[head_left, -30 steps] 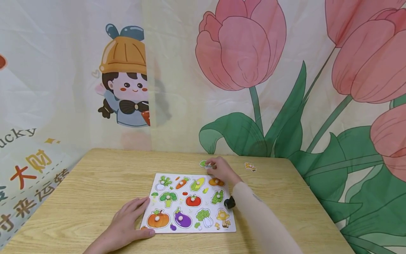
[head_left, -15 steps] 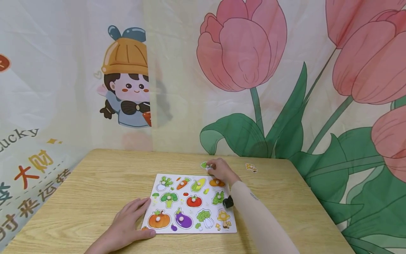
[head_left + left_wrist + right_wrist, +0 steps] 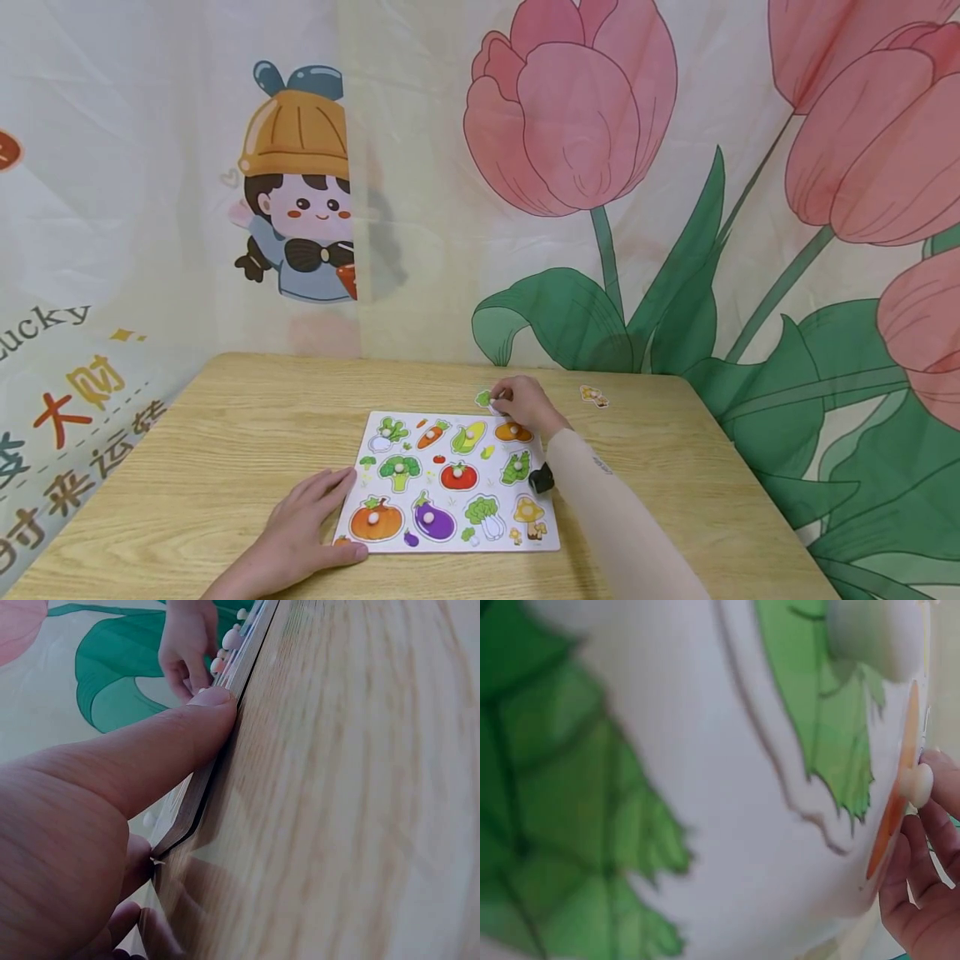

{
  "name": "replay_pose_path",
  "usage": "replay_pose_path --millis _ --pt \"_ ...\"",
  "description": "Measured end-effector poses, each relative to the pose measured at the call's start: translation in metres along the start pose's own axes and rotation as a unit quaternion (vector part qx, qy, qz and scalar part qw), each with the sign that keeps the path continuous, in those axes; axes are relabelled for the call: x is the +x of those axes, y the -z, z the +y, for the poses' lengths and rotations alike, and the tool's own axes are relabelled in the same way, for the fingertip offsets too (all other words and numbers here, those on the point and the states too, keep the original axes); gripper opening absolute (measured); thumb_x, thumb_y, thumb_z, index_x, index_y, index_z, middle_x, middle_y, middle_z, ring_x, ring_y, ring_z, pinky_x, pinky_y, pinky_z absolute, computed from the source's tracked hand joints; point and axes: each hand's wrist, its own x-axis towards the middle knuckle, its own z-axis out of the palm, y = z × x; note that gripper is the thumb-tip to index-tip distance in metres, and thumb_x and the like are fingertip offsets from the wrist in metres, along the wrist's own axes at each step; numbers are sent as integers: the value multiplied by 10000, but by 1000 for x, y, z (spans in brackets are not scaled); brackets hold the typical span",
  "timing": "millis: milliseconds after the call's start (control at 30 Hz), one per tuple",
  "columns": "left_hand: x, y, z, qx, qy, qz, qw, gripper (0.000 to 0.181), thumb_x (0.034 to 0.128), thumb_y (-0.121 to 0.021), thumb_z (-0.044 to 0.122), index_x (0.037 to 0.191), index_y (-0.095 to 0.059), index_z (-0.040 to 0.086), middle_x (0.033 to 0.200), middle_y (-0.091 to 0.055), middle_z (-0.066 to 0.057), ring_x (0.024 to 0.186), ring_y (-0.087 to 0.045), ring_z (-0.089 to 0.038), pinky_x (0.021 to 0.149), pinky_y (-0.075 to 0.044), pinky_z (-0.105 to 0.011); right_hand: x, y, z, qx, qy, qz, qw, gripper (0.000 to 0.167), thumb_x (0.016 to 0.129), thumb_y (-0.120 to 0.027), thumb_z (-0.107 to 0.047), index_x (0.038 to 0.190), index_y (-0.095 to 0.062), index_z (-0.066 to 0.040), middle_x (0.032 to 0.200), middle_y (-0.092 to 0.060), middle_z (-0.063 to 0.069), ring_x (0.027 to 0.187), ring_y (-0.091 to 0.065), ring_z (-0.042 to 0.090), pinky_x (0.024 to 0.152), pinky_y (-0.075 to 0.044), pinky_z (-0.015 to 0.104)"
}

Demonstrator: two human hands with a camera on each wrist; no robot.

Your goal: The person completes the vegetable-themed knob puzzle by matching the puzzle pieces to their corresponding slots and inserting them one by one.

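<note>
Over the back of the table, my right hand (image 3: 522,403) pinches a leafy-green vegetable puzzle piece (image 3: 483,400), green at the top with a white stem; its knob is hidden by the fingers. A white knob puzzle board (image 3: 495,454) with vegetable pictures lies in front of me. My left hand (image 3: 300,521) rests at its front left corner, thumb on the front edge and fingers along the left edge. In the left wrist view, the thumb (image 3: 180,742) presses the board's edge. Knobbed pieces such as the pumpkin (image 3: 382,527) and eggplant (image 3: 441,525) sit in the board.
A mushroom piece (image 3: 594,396) lies at the back right of the table. On the board, the leafy-green picture (image 3: 483,512) and mushroom picture (image 3: 529,517) show no knobs. A patterned curtain (image 3: 420,208) hangs behind the wooden table (image 3: 187,450).
My right hand has shifted the leafy-green piece slightly towards the board. The left hand stays in place at the board's corner.
</note>
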Motion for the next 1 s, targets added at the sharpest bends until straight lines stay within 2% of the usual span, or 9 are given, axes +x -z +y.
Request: replay_pose_path --millis 233,400,500,800,1000 --pt "1 -2 -2 45 22 -12 10000 1076 766 -849 681 1578 -511 62 1624 -469 -112 1495 -318 -437 1098 -302 -761 -5 9 -4 -151 193 65 9997 87 1030 -725 -180 1087 -783 -149 934 -643 10 841 -570 176 684 -500 264" --pt "0 -2 -2 36 39 -24 10000 1076 765 -853 674 1583 -505 68 1623 -471 -111 1503 -311 -433 1103 -294 -762 -16 13 -7 -211 580 -42 9981 81 1023 -733 -173 1081 -784 -148 928 -655 -1 812 -574 164 641 -509 249" --pt "0 -3 -2 40 43 -35 10000 1074 766 -854 670 1584 -505 68 1624 -470 -110 1503 -309 -433 1102 -295 -761 -25 12 -10 -223 753 -198 9967 82 1023 -734 -168 1088 -781 -152 917 -653 -15 792 -577 152 608 -518 240" --pt "1 -4 -3 83 34 -39 10000 1078 773 -840 686 1586 -500 66 1625 -468 -118 1502 -308 -445 1100 -294 -766 -63 11 -20 -316 1234 -504 9906 73 1002 -756 -141 1054 -801 -164 874 -656 -71 798 -572 115 683 -510 235" --pt "1 -3 -2 87 92 -95 9999 1089 770 -841 692 1588 -495 61 1630 -460 -126 1505 -300 -453 1102 -289 -768 -87 9 -19 -356 1437 -798 9858 44 993 -775 -166 1028 -799 -176 820 -634 -123 740 -553 63 658 -497 218"
